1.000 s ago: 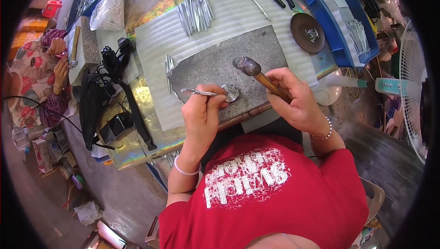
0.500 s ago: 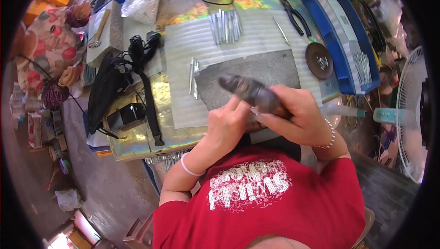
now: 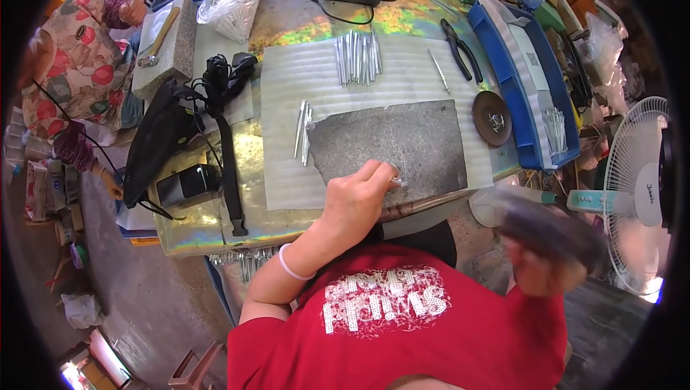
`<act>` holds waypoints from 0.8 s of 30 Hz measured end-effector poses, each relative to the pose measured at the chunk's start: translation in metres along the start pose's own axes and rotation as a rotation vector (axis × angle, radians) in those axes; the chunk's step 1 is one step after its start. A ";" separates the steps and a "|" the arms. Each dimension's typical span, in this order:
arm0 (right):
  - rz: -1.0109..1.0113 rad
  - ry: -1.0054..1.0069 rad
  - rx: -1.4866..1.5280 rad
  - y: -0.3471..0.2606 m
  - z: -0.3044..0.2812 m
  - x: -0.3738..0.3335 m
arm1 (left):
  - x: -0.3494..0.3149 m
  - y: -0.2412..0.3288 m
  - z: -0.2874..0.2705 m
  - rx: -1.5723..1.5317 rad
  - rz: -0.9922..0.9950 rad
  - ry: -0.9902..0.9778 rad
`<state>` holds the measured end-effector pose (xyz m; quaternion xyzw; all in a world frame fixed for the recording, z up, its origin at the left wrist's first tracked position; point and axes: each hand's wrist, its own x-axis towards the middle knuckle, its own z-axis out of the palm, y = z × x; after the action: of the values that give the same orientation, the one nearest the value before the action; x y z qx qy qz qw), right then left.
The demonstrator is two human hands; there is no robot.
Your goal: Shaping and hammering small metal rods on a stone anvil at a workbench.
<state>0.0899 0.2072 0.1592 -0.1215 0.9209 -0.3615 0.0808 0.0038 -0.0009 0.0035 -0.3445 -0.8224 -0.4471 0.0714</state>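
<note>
Two hands: left (image 3: 357,195) tight on one metal piece (image 3: 397,182), right (image 3: 548,274) seemingly round one blurred hammer (image 3: 550,228)

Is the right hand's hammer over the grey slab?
No, the blurred hammer in the right hand is off to the right of the grey slab.

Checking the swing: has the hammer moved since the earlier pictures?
Yes: the hammer, blurred in the right hand, has moved right, from over the stone slab to beyond its right edge.
</note>
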 end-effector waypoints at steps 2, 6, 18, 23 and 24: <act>-0.162 0.025 -0.182 -0.005 0.006 0.012 | 0.002 0.004 0.000 -0.022 0.021 -0.014; -0.215 0.101 -0.184 0.004 0.000 0.013 | 0.002 0.003 -0.002 0.020 -0.023 -0.004; -0.040 0.344 -0.423 0.090 0.076 0.050 | -0.002 0.028 -0.042 -1.687 -0.721 0.153; -0.230 0.314 0.319 0.048 0.083 0.053 | -0.004 0.042 -0.022 -1.946 -0.893 0.188; -0.226 0.292 0.472 0.043 0.089 0.054 | -0.005 0.045 -0.019 -1.959 -0.940 0.177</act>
<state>0.0516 0.1652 0.0619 -0.1481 0.7940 -0.5858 -0.0673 0.0320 -0.0016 0.0434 0.1305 -0.1505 -0.9141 -0.3531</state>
